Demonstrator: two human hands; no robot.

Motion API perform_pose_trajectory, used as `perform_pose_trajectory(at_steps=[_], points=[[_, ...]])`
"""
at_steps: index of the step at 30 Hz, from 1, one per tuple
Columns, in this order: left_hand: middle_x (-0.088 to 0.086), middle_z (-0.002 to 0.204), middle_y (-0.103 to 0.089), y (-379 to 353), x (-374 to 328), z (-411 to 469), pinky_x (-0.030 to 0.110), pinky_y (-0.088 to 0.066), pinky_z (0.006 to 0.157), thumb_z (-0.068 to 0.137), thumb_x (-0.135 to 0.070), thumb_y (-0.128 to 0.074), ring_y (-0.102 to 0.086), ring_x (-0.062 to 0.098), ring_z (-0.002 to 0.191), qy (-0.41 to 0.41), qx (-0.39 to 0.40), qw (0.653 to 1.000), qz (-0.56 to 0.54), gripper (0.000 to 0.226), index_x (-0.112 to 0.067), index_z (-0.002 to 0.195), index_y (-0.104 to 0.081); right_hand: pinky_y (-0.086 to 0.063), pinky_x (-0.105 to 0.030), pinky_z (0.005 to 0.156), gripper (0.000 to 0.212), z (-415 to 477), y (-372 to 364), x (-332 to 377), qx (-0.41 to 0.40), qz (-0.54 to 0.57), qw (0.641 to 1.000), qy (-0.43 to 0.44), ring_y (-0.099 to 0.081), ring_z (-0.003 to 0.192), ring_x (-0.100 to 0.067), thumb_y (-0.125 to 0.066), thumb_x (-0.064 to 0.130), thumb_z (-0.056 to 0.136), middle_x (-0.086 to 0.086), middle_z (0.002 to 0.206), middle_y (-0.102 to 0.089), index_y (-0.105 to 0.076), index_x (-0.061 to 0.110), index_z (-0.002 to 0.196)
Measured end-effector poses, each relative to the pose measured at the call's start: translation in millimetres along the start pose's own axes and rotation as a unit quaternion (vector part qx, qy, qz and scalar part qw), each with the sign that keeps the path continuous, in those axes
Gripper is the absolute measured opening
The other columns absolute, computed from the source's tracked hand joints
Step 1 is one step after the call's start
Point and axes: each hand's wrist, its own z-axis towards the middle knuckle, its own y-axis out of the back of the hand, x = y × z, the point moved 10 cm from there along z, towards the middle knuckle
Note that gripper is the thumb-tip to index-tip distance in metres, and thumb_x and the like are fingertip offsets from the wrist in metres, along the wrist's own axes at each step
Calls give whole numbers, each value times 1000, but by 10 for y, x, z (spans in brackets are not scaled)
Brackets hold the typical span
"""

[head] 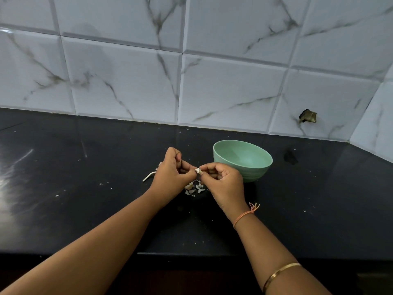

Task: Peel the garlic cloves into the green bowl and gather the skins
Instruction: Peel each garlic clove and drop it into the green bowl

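Black tabletop point(85, 209), speckled. Upright green bowl point(255, 173) just beyond right hand point(225, 182). Left hand point(172, 177) and right hand both pinch one garlic clove point(198, 171) at fingertips, above tabletop. Loose skins point(194, 189) piled below hands, near bowl.

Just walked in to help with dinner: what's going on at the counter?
A person pinches a garlic clove between left hand and right hand, peeling it above a small pile of skins on the black counter. The green bowl stands just beyond the right hand; what shows of its inside looks empty.
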Motion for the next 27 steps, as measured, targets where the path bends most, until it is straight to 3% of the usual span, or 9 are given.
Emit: perform_pose_trajectory(at_steps=[5,11,21,27], points=[[0,76,-68,17,-106,-13,14,-47,57,82,0,-63,-54,1,56,-50,-11,996,68,42,-24,79,-28,-55,-21,61,10,7,8,-42,-3,12,1000,-29,-66,61,-11,-65,2,81,-8,70,-70,-72,7,87],[-5,78,-68,13,-204,-35,11,-47,62,84,-1,-61,-61,4,69,-91,-20,989,111,43,-25,78,-26,-53,-20,56,14,-2,13,-77,-8,42,997,-60,-62,55,-8,-60,-1,81,-8,65,-67,-70,9,79],[-1,76,-65,216,-101,-9,10,-45,59,84,-4,-63,-54,-3,60,-47,-87,992,76,37,-21,80,-31,-53,-22,55,12,-10,-20,-190,-3,187,974,-127,-60,53,-13,-58,-2,85,-6,60,-63,-66,2,77],[-2,75,-65,117,-84,-15,11,-45,57,85,-12,-67,-57,5,61,-44,-49,992,106,30,-13,87,-37,-51,-21,53,12,-11,-47,-200,2,207,969,-134,-58,53,-12,-58,1,86,-6,61,-62,-66,2,78]])
